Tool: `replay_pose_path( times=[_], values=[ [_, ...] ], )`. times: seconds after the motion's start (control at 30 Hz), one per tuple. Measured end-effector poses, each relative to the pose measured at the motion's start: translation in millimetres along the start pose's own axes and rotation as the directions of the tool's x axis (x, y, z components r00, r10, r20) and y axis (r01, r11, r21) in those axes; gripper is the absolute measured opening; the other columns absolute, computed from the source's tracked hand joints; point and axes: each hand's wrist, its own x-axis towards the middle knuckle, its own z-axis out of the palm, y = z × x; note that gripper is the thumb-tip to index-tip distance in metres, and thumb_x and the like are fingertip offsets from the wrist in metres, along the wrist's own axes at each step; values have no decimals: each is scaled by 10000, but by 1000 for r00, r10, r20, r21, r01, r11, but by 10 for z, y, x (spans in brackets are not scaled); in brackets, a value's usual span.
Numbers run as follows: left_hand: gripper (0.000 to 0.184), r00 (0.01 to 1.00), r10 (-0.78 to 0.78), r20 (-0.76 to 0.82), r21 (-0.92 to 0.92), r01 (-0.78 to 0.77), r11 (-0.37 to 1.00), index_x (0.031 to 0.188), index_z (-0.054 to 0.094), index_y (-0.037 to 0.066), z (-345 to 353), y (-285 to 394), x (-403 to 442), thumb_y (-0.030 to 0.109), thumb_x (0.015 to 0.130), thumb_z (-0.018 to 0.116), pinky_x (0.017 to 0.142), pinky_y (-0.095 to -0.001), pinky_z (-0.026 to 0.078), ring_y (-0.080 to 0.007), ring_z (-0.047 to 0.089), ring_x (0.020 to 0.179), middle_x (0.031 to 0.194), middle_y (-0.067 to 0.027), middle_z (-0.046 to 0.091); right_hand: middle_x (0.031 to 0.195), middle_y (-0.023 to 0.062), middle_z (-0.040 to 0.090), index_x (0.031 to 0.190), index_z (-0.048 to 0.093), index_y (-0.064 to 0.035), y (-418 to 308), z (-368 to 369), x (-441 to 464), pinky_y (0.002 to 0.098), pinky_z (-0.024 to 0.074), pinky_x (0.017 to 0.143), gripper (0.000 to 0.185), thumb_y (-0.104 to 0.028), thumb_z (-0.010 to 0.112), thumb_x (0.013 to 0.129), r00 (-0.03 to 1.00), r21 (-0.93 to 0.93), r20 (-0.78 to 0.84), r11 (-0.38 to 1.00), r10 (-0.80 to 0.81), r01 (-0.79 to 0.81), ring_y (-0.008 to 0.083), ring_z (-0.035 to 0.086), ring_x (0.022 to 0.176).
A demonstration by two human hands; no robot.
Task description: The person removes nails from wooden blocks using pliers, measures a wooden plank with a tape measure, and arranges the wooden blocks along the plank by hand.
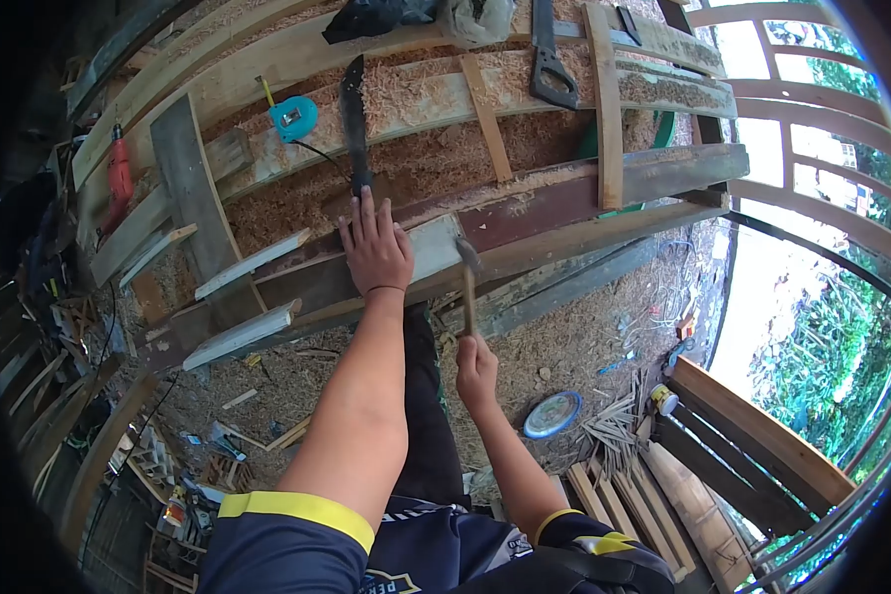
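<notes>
My left hand (378, 247) lies on the long plank of the bench, its fingers spread and its fingertips at the handle end of a dark-bladed machete (353, 114). Beside it on the plank is a pale rectangular patch of wood (432, 247). My right hand (476, 368) is wrapped round the wooden handle of a hammer (469, 287), whose head is at the plank's front edge, right of the pale patch. A turquoise tape measure (293, 119) sits on the boards left of the machete.
A handsaw (552, 74) rests at the bench's back, near a cross slat (605, 109). A red power tool (119, 178) is at the left. On the floor are a round blue-rimmed lid (552, 415), wood strips (619, 510) and a can (664, 400). Shavings cover the boards.
</notes>
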Motion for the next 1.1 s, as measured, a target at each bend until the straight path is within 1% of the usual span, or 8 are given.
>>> replay_pose_path(
  times=[0.13,0.27,0.37,0.47,0.77,0.9,1.0,1.1],
  values=[
    [444,1000,3,-5,1,-3,1000,1455,624,132,-21,-3,-1,236,1046,487,1320,-572,249,-327,391,1575,1710,-113,415,722,215,607,978,624,6,48,125,67,442,490,625,408,-347,509,1150,1000,-176,-7,984,6,-8,391,639,655],
    [412,1000,11,-16,13,-11,1000,1415,634,124,15,-15,-3,226,1047,480,1309,-567,269,-336,375,1579,1709,-105,414,769,228,649,1029,672,3,177,83,-35,476,509,658,430,-385,525,1141,984,60,-98,986,-149,155,467,688,764],
    [383,1000,18,-14,13,-17,1000,1372,640,113,0,0,-6,224,1041,485,1302,-572,282,-344,382,1573,1705,-109,416,784,234,645,1039,665,-9,166,121,128,471,510,653,409,-381,526,1136,998,-215,45,976,39,-28,494,686,800],
    [364,999,24,-23,2,-24,1000,1344,645,103,31,-44,38,219,1031,501,1298,-579,286,-358,384,1571,1697,-119,424,786,236,637,1029,658,-19,302,168,-39,459,510,643,395,-378,530,1132,987,-5,-102,992,-123,123,483,691,786],
    [288,1000,23,7,-22,-23,999,1263,618,89,-28,-20,3,196,1014,519,1280,-582,309,-376,349,1582,1664,-144,429,776,276,638,979,646,0,-11,-26,183,516,496,647,364,-321,553,1125,998,-171,17,984,61,-57,519,650,756],
    [274,1000,24,1,-36,-24,999,1252,596,88,-40,-18,-52,178,1007,514,1274,-586,316,-380,355,1576,1646,-170,435,772,284,645,959,639,8,127,111,331,544,503,669,378,-314,529,1122,998,-245,56,968,-41,54,528,668,806],
    [280,1000,23,-15,-29,-24,999,1256,581,84,-57,-41,-3,161,993,522,1272,-586,319,-386,359,1571,1639,-182,435,770,277,650,959,643,8,133,83,323,548,503,675,392,-326,520,1124,996,-35,-49,997,-71,69,521,675,803],
    [295,999,32,-32,-22,-33,999,1266,578,83,-41,4,50,160,985,532,1267,-585,329,-388,376,1561,1639,-181,437,684,213,577,928,605,14,98,65,468,466,467,612,443,-351,497,1154,993,-159,-60,983,-101,90,380,603,636]
  ],
)
